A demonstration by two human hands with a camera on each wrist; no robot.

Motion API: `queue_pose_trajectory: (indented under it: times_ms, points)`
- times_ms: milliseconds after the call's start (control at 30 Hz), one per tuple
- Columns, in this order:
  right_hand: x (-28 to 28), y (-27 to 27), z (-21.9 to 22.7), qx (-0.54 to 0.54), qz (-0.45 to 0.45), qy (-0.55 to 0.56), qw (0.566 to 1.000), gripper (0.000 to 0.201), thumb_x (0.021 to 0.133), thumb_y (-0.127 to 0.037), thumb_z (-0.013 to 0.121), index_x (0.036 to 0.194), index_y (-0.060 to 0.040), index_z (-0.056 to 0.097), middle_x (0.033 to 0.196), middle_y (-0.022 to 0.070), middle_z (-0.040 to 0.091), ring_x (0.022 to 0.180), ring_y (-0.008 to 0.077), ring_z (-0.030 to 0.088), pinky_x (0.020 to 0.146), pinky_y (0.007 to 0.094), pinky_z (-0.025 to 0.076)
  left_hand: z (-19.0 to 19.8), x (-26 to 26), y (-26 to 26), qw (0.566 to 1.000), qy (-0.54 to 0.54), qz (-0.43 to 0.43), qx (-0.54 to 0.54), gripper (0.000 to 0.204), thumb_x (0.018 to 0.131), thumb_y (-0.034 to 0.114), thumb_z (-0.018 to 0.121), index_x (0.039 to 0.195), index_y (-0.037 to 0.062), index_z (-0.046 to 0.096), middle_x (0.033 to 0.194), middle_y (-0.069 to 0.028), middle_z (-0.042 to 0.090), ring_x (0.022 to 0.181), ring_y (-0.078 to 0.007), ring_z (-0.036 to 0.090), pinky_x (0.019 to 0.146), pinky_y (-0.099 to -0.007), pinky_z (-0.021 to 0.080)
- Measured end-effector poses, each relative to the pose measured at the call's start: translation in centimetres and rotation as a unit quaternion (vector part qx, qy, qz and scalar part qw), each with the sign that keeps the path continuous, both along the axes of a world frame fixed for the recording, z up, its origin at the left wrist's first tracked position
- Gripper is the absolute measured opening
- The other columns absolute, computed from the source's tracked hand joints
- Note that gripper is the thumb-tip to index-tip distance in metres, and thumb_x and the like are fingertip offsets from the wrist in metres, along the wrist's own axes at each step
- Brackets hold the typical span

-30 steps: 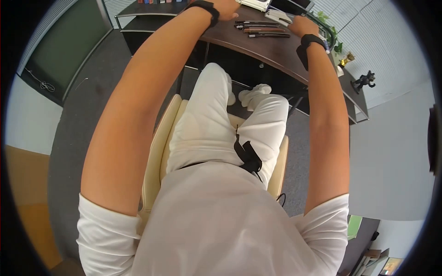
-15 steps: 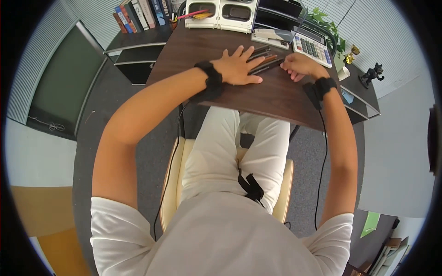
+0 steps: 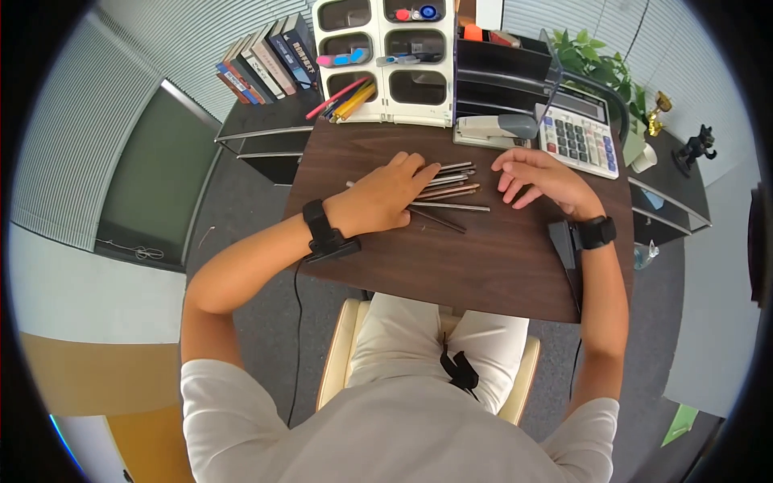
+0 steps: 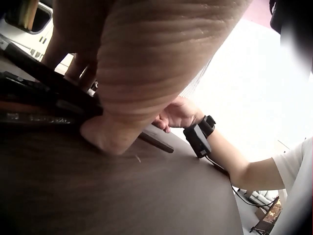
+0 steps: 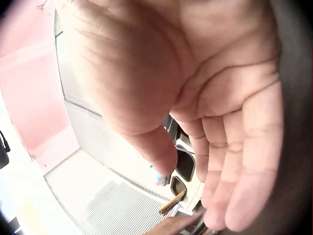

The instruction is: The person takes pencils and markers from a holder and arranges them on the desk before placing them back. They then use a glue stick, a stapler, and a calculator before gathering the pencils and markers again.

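Note:
Several slim pens (image 3: 463, 208) lie in a loose bunch on the brown desk (image 3: 403, 270), mostly pointing sideways. My left hand (image 3: 374, 198) rests palm down over their left ends, its fingers loosely bent. Seen from the left wrist, the thumb (image 4: 110, 137) comes down against the dark pens (image 4: 39, 120), with the fingers on their far side. One darker pen (image 3: 443, 221) slants out from under this hand toward the front. To the right of the bunch, my right hand (image 3: 551, 183) holds nothing, its fingers relaxed and apart from the pens.
Behind the pens stands a white organizer (image 3: 382, 115) with pens in its compartments and pencils (image 3: 354, 101) at its left. A stapler (image 3: 489, 127) and a calculator (image 3: 578, 141) sit at the back right. Books (image 3: 270, 60), a plant (image 3: 596, 60) and a figurine (image 3: 696, 149) stand farther off.
The head view has swung up toward the desk. My left hand went from spread fingers beside the pens to lying over them. The right hand has come away from the pens' right ends.

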State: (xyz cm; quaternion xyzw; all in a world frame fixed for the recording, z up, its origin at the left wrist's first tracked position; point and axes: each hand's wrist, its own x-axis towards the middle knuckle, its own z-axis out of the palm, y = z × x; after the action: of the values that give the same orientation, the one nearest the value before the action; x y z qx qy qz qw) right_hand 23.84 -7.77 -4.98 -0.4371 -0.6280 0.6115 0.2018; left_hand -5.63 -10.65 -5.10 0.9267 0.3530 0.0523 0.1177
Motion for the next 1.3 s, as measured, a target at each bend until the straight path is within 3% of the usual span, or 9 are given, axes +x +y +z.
queue_pose_trajectory:
  times_ms: [400,467,500,567,667,767,833,1133,1300]
  points:
    - [-0.1,-0.3,-1.4,0.004,-0.039,0.053,0.998,0.029,0.096,-0.031,0.052,0.109,-0.0060,0.059,0.089,0.0029,0.061,0.081,0.0105,0.061,0.072,0.0250,0.053,-0.6,1.2,3.7,0.995,0.039,0.085,-0.018,0.044,0.074,0.001,0.064,0.115,-0.0024,0.045,0.092,-0.0242,0.056,0.077,-0.0406,0.057,0.073,-0.0426,0.047]
    - [0.1,-0.4,-1.5,0.017,-0.068,0.083,0.994,0.029,0.096,-0.031,0.052,0.109,-0.0058,0.059,0.089,0.0029,0.061,0.081,0.0103,0.061,0.072,0.0251,0.054,1.8,1.3,4.4,0.982,0.022,0.115,-0.149,0.034,0.083,0.009,0.061,0.112,-0.0023,0.046,0.086,-0.0162,0.059,0.066,-0.0312,0.057,0.067,-0.0369,0.047]
    - [0.2,-0.4,-1.6,0.031,-0.091,0.101,0.990,0.029,0.096,-0.031,0.052,0.108,-0.0056,0.060,0.088,0.0029,0.062,0.080,0.0102,0.061,0.072,0.0252,0.054,3.7,1.8,3.4,0.936,-0.123,0.160,-0.289,0.028,0.088,0.014,0.060,0.109,0.0001,0.048,0.081,-0.0066,0.056,0.060,-0.0185,0.053,0.064,-0.0306,0.044]
    - [0.3,-0.2,-1.7,0.029,-0.115,0.110,0.987,0.030,0.094,-0.031,0.053,0.107,-0.0049,0.062,0.088,0.0052,0.063,0.081,0.0123,0.063,0.074,0.0269,0.055,6.5,1.9,2.6,0.899,-0.261,0.153,-0.316,0.023,0.089,0.013,0.058,0.108,0.0036,0.049,0.082,-0.0019,0.050,0.063,-0.0117,0.048,0.063,-0.0281,0.042]
    - [0.3,-0.3,-1.7,0.036,-0.141,0.120,0.982,0.035,0.093,-0.035,0.055,0.107,-0.0042,0.062,0.088,0.0049,0.063,0.080,0.0123,0.063,0.074,0.0267,0.055,8.3,2.5,2.4,0.805,-0.495,-0.034,-0.325,0.019,0.090,0.014,0.062,0.101,0.0045,0.051,0.076,-0.0040,0.054,0.073,-0.0132,0.054,0.073,-0.0299,0.045]
    - [-0.1,-0.1,-2.3,0.028,-0.143,0.123,0.982,0.036,0.093,-0.035,0.054,0.107,-0.0035,0.062,0.088,0.0048,0.063,0.080,0.0121,0.062,0.073,0.0264,0.055,7.2,4.9,1.9,0.782,-0.549,-0.043,-0.291,0.020,0.090,0.015,0.062,0.102,0.0043,0.050,0.077,-0.0040,0.054,0.074,-0.0137,0.055,0.078,-0.0321,0.047]
    - [-0.3,-0.3,-1.9,0.029,-0.140,0.118,0.983,0.035,0.094,-0.035,0.054,0.107,-0.0036,0.062,0.088,0.0047,0.063,0.080,0.0118,0.062,0.073,0.0261,0.054,5.2,5.1,2.8,0.809,-0.509,-0.020,-0.295,0.023,0.090,0.016,0.063,0.106,0.0066,0.049,0.079,-0.0026,0.050,0.076,-0.0155,0.052,0.084,-0.0397,0.047]
    - [-0.7,-0.3,-2.4,0.024,-0.109,0.097,0.989,0.030,0.097,-0.031,0.050,0.108,-0.0057,0.060,0.087,0.0029,0.062,0.080,0.0096,0.060,0.072,0.0239,0.052,0.1,3.6,4.3,0.808,-0.441,0.104,-0.375,0.029,0.084,0.007,0.068,0.110,0.0028,0.053,0.081,-0.0013,0.055,0.073,-0.0126,0.058,0.089,-0.0367,0.049]
    - [-0.9,-0.3,-2.2,0.012,-0.106,0.085,0.991,0.029,0.098,-0.032,0.050,0.108,-0.0063,0.060,0.087,0.0019,0.062,0.079,0.0082,0.060,0.072,0.0229,0.050,0.5,2.6,4.1,0.758,-0.454,0.123,-0.451,0.028,0.089,0.016,0.065,0.111,0.0015,0.053,0.080,-0.0028,0.057,0.057,-0.0089,0.052,0.063,-0.0291,0.050]
